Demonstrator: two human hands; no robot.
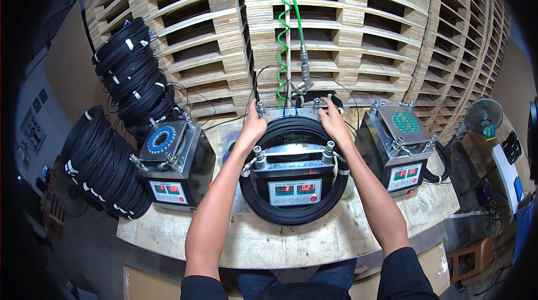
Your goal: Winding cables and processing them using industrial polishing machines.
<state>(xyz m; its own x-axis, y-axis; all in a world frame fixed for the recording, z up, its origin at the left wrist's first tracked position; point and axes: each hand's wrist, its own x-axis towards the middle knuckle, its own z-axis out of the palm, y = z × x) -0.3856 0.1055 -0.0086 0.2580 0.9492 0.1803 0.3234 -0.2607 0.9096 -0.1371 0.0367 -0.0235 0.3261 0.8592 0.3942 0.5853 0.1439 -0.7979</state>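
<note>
A black bench machine [295, 183] with a lit red display stands before me, a large coil of black cable [291, 217] looped around it. Steel clamp posts rise at its corners, with a steel bar across the front pair. My left hand [255, 126] is at the back left clamp post [261, 108], its fingers around it. At the back right clamp post [317, 104] my right hand [333, 123] has the same grip; part of the fingers is hidden. Thin blue-tipped leads [290, 112] show between the hands at the machine's back edge.
To the left stands a similar machine [174, 185] bearing a ring of blue connectors [161, 140]; another machine [392, 160] at right carries green connectors [404, 122]. Cable coils [103, 165] pile up at left. A green air hose [298, 14] hangs before stacked pallets [336, 48]. A fan [484, 114] is farther right.
</note>
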